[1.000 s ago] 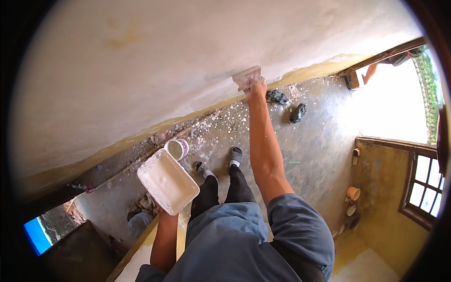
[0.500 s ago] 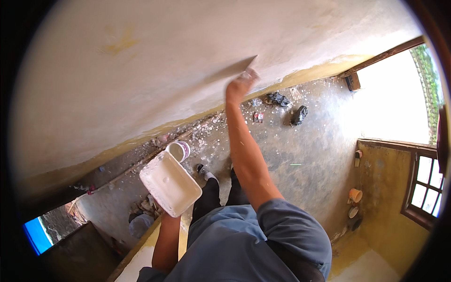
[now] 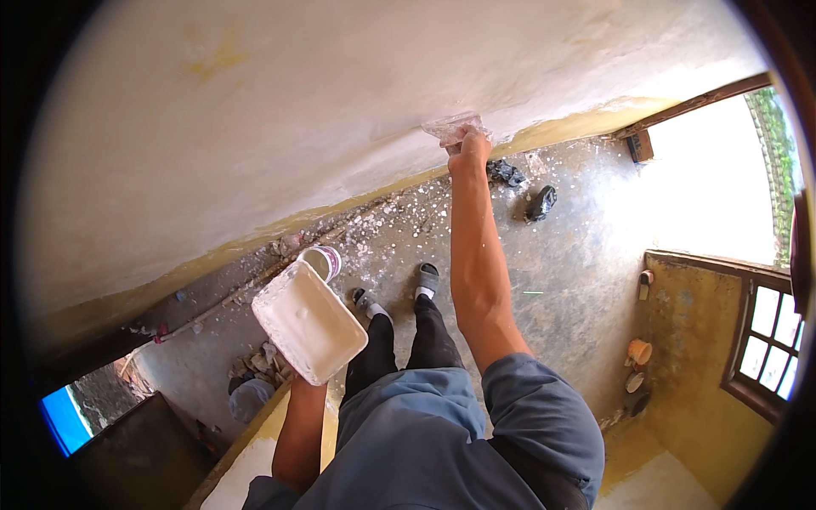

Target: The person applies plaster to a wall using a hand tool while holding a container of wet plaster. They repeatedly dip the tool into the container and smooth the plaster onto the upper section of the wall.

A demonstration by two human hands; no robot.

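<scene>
My left hand carries a white rectangular tray from underneath, its fingers hidden below. Smooth off-white paste lies inside the tray, with smears along the rim. Out ahead, my right arm reaches to the wall, which has a pale, whitish coat. Pinched in my right hand is a broad, paste-smeared putty scraper, its flat blade at the lower part of the wall. Bare yellow shows in a strip beneath the pale coat.
A white bucket stands behind the tray, near the wall's foot. Pale crumbs litter the floor. Two black plastic bags lie beyond my right arm. A long pole runs beside the wall. Rubble sits at left, a barred window at right.
My right hand has shifted right along the wall, and the scraper has turned so its flat face shows. The tray in my left hand has hardly moved. Both my feet now show.
</scene>
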